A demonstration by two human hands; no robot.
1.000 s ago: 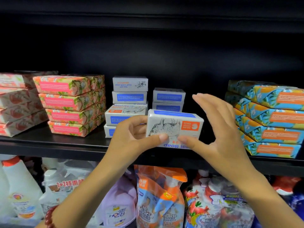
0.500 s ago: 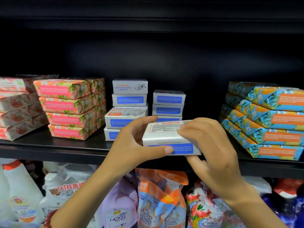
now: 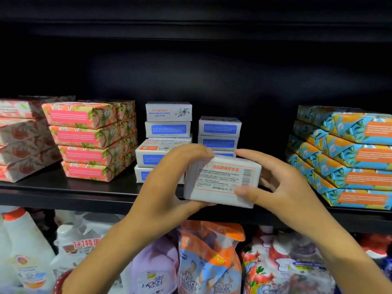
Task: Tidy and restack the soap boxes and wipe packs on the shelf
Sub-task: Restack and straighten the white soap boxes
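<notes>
Soap box (image 3: pixel 222 181) sits between your hands, just before the shelf (image 3: pixel 84 194) edge: left hand (image 3: pixel 167 187) and right hand (image 3: pixel 282 183) each clasp one end, printed back toward you, probably to check its facing before stacking.

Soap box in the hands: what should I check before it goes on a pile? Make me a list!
1. Grip: left hand and right hand both hold the soap box: ok.
2. Box level: it is tilted, small-print side toward the camera: not ok.
3. Top of the shorter white stack free: ok.
4. Taller white stack lined up: its lower boxes stick out forward: not ok.
5. Shelf spot right behind the box: hidden by the hands: cannot tell.
</notes>
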